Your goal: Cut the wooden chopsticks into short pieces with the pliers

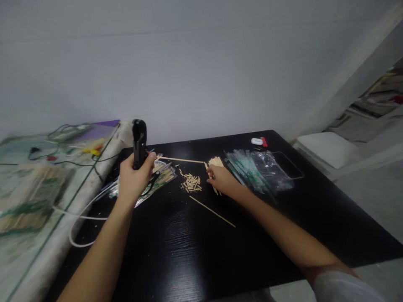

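Observation:
My left hand [135, 174] is closed around a black tool [139, 142], held upright above the table's left side; its exact kind is unclear. A long thin wooden stick [182, 159] runs from near that thumb toward the right hand. My right hand [220, 178] has its fingers pinched together over a bundle of thin wooden sticks [215, 161]; what lies between the fingertips is hidden. Between the hands is a heap of short cut stick pieces [192, 183]. One longer stick [212, 211] lies nearer me. Scissors [153, 181] rest beside the left hand on plastic-wrapped sticks [165, 177].
On the black table [189, 251], green and clear plastic wrappers [248, 167] lie right of the sticks, beside a phone-like dark slab [287, 165]. A white case [256, 141] sits farther back. A white cable [74, 239] loops at left. A glass-topped surface [31, 235] adjoins the table.

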Motion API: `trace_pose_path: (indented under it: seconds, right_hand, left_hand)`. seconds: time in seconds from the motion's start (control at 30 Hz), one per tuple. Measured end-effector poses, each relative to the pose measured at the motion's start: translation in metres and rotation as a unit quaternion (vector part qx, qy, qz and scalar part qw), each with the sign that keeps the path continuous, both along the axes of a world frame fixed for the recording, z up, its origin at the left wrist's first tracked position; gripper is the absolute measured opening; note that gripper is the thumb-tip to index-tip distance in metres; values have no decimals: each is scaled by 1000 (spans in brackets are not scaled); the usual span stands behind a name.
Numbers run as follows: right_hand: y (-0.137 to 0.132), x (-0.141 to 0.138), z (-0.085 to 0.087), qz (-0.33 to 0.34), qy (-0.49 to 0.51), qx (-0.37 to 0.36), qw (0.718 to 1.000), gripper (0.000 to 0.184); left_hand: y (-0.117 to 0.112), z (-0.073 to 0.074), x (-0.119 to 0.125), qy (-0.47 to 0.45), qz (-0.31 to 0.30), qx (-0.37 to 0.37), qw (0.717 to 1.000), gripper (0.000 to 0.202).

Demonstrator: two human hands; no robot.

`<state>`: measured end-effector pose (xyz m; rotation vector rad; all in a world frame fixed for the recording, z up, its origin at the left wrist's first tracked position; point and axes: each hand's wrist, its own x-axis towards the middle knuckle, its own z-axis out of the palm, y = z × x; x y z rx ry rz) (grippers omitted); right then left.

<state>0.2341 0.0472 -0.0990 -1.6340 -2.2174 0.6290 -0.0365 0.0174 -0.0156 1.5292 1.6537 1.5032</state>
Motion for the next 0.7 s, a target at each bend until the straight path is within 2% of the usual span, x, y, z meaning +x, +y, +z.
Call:
trace_pose_path:
  seconds: [0.17,0.27,0.5,0.7]
  right_hand:
    - [-4,-3,-6,6,-83,-21,996,25]
    - [-6,-5,-5,-4,-129,-30,991,20]
    - [-18,-16,2,-30,-184,-35,982,26]
    - [-16,-12,9,-39,-155,-29,987,25]
  left_hand:
    - [-8,10,4,-7,4,49,999,25]
    - [-10,11,5,7,-12,51,999,25]
    - [-13,1,9,83,-55,34,994,27]
    - [-13,-5,14,148,-89,36,984,27]
